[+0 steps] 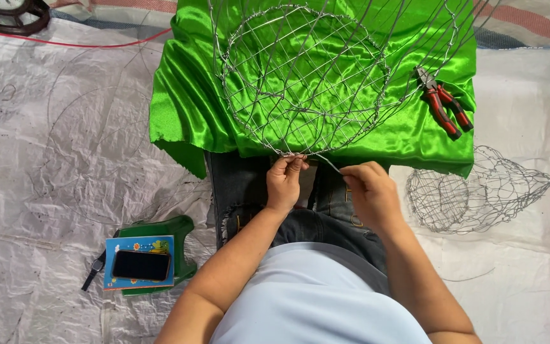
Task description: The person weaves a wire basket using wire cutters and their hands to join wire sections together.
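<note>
1. I see my left hand (pixel 286 180) pinching the near rim of the wire basket frame (pixel 303 79) at 12 o'clock, on the green satin cloth (pixel 186 95);
2. My right hand (pixel 370 191) grips a thin wire strand (pixel 330 163) running to that rim;
3. Red-handled pliers (pixel 442 103) lie at 2 o'clock; a smaller wire cage (pixel 475 190) at 3 o'clock;
4. A phone (pixel 141 265) rests on a green stool (pixel 167 230) at 9 o'clock.

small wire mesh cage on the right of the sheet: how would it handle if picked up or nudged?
The small wire cage is open mesh of thin wire, so probably very light. Thin strands suggest it flexes or dents if squeezed. It lies on its side, rounded and tapering to a point, so a nudge would likely rock or roll it on the white sheet.
</note>
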